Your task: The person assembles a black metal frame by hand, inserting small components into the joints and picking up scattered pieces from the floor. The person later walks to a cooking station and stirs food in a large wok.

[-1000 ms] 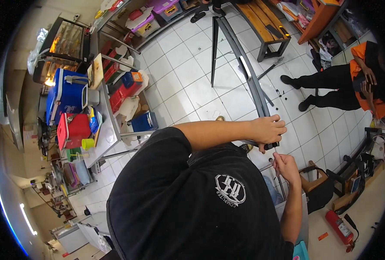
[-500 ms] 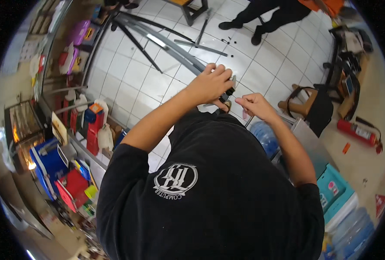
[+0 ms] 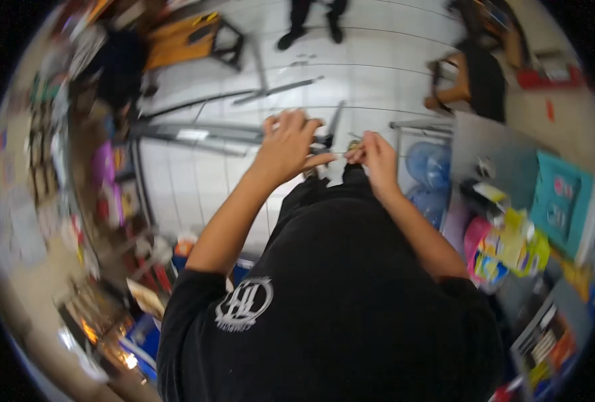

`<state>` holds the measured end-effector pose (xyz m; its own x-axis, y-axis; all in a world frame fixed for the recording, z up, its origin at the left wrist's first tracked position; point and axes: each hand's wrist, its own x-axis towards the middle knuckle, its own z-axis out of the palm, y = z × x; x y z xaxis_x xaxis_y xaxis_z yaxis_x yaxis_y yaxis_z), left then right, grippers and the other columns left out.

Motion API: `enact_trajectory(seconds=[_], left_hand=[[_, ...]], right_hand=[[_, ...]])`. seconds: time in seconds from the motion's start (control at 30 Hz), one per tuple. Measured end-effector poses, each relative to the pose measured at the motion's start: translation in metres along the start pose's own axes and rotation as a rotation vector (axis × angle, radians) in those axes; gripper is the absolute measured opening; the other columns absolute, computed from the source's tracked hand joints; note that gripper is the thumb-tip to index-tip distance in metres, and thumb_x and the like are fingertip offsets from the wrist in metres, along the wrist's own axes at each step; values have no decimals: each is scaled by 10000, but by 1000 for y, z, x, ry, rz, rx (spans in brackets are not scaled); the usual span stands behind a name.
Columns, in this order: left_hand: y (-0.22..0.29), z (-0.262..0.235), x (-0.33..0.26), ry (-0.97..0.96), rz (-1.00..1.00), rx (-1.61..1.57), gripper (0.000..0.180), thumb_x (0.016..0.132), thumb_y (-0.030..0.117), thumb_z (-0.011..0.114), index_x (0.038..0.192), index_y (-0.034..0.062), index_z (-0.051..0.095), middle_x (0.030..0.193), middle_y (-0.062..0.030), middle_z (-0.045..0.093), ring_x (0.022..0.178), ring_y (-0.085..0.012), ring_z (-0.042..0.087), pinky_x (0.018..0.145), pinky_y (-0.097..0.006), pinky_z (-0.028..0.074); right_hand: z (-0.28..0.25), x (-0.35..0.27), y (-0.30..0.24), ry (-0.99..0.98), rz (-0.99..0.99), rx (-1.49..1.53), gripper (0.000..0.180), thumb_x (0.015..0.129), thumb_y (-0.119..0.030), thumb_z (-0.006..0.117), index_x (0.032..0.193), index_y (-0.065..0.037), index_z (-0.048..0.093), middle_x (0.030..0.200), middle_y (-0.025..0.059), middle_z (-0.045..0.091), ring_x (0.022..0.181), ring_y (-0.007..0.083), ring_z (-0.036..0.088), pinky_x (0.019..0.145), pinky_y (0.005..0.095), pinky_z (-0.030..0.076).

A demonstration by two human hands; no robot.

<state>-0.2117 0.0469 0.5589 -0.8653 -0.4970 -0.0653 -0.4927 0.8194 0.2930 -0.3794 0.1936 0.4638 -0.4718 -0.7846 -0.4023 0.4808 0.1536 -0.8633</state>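
A long grey metal stand with folded tube legs (image 3: 207, 134) stretches in from the left to my left hand (image 3: 287, 144). My left hand's fingers curl over its near end, with the thumb stretched to the right. Dark end parts (image 3: 325, 141) show just beyond those fingers. My right hand (image 3: 378, 161) is closed in a pinch, a short way right of the stand's end. A thin sliver seems to stick out at its fingertips, but blur hides what it is.
Loose dark bars (image 3: 277, 90) lie on the white tiled floor beyond the stand. A wooden table (image 3: 183, 41) is at the far left, and a person's shoes (image 3: 290, 39) are ahead. Blue water bottles (image 3: 430, 164), a metal cabinet (image 3: 491, 144) and a wooden chair (image 3: 453, 87) stand to the right.
The view has swung to the right. The stand now lies more level across the picture. My right hand has turned upward, with its fingertips pointing toward the stand's end; my left hand stays on the stand.
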Motion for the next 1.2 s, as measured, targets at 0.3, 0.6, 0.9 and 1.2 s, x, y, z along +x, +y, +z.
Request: enact_trajectory(seconds=[0.3, 0.6, 0.9, 1.2], left_hand=[[21, -40, 1, -139, 385, -294, 238, 897, 287, 760, 1063, 149, 659, 889, -13, 574, 845, -215, 507, 871, -421, 287], [17, -36, -25, -104, 363, -551, 83, 959, 142, 672, 971, 106, 598, 850, -25, 605, 784, -230, 557, 835, -410, 274], [9, -31, -21, -57, 295, -218, 624, 828, 477, 800, 1251, 84, 564, 1055, -76, 552, 970, -256, 507, 933, -446, 290], [-11, -10, 19, -119, 280, -3, 948, 601, 501, 922, 1383, 140, 524, 1125, -134, 503, 1058, -341, 518, 885, -476, 455]], right_hand=[[27, -62, -89, -343, -750, -1400, 178, 906, -267, 681, 844, -108, 633, 740, 85, 688, 707, 273, 679, 705, 406, 484], [46, -89, -62, -38, -796, -786, 159, 840, -160, 801, 938, -56, 731, 791, 66, 726, 741, 227, 701, 739, 347, 530], [36, -71, -26, 33, -401, -369, 117, 953, -76, 680, 1037, 6, 670, 946, 111, 740, 793, 181, 723, 749, 311, 561], [29, -23, 13, 52, -546, -529, 127, 955, -88, 680, 1048, -6, 651, 927, 131, 733, 833, 249, 740, 731, 350, 572]])
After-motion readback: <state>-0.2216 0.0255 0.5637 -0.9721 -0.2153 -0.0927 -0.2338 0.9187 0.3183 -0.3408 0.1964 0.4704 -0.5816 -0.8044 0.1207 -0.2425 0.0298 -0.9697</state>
